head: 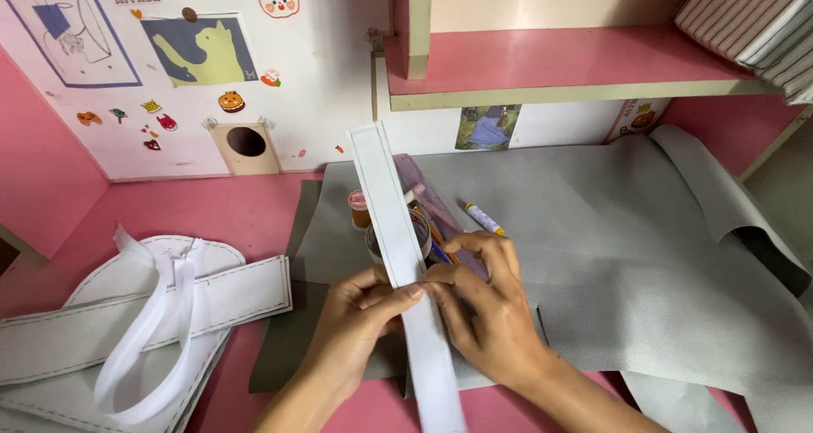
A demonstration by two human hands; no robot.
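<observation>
Left hand [360, 302] and right hand [487, 302] both pinching white fabric strip [398, 230] over grey fabric sheet [610, 264]; thread spool [359, 207] lying just left of strip.

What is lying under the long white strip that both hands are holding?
Under the white strip there is a clear cup with pens and a purple ruler, all resting on grey fabric. The strip and the right hand cover most of the cup, so its contents are unclear.
</observation>
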